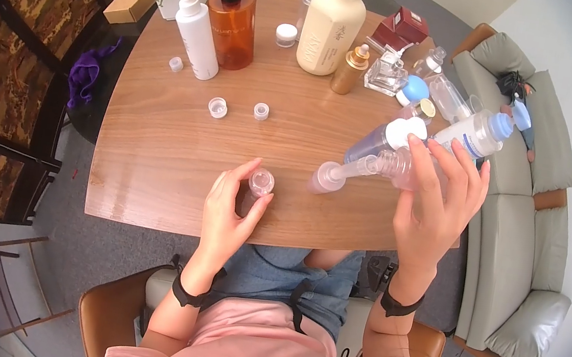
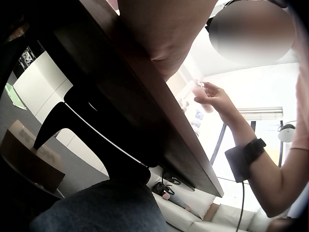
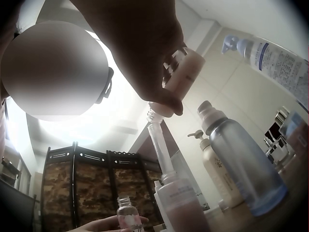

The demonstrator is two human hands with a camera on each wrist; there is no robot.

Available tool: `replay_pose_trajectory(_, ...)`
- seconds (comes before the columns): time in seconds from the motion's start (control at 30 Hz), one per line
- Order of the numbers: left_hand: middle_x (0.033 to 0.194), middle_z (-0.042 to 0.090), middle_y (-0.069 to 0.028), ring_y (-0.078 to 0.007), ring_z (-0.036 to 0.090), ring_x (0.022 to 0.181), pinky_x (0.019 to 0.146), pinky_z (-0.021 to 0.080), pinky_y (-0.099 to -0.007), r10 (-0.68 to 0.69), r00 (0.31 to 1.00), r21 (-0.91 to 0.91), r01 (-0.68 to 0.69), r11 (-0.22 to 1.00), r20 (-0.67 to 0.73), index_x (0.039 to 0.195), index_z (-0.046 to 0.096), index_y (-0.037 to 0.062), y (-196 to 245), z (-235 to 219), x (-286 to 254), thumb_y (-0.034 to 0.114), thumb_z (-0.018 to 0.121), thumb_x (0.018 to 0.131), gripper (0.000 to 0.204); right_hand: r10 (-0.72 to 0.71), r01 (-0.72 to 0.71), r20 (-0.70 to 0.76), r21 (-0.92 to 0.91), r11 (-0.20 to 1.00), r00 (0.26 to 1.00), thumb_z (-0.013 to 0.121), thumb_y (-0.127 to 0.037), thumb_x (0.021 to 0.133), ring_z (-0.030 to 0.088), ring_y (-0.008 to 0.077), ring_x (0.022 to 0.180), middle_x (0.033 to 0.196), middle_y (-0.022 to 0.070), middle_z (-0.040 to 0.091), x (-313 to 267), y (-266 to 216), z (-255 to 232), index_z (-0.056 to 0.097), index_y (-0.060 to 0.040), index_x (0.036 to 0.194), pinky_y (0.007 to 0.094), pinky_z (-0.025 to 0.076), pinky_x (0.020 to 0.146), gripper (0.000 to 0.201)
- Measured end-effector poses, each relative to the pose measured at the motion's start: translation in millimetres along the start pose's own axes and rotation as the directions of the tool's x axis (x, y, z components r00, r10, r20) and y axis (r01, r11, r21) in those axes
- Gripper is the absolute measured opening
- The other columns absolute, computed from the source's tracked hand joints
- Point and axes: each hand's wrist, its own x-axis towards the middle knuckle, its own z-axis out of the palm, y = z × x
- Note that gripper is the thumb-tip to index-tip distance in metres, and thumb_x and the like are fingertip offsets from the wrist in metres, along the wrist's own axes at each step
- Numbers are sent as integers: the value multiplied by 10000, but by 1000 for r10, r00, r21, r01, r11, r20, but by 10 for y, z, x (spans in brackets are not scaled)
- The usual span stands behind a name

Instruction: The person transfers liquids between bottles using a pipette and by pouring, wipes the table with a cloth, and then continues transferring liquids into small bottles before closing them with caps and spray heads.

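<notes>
At the near edge of the table (image 1: 148, 186), my left fingers (image 1: 234, 174) pinch a small bottle (image 3: 128, 218), upright. Ahead and to the right of them, a pink bottle (image 3: 182, 208) stands with a clear tube (image 3: 162, 150) leaning up out of its mouth. My right fingers (image 1: 424, 167) are clamped round a tilted bottle (image 3: 187, 75), its neck down at the tube's upper end; I cannot tell how snugly the two meet. I judge this a pour, and it wants a slow wrist: neck in line with the tube, tilt added little by little, no sideways push that could topple the pink bottle. If it wobbles, I would put the small bottle down and let the left fingers steady its base. Just beyond the tube, left of the right fingers, the blue bottle (image 1: 371, 146) leaves little room for a swing. Past the left fingers lie a cap (image 1: 217, 108) and a smaller cap (image 1: 261, 111); farther off stands a pump bottle (image 1: 330, 35).
</notes>
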Motion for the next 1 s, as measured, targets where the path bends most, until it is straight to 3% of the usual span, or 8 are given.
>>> replay_pose_trajectory(1.0,1069,641,-120,-239,611,988,886,468,-339,-12,1000,-12,12,1000,-3,1259,569,37,21,-3,-2,71,721,808,477,-4,4,1,-39,999,1000,671,14,665,544,238,1130,1097,0,593,31,-31,-21,696,-262,1119,555,290,1078,532)
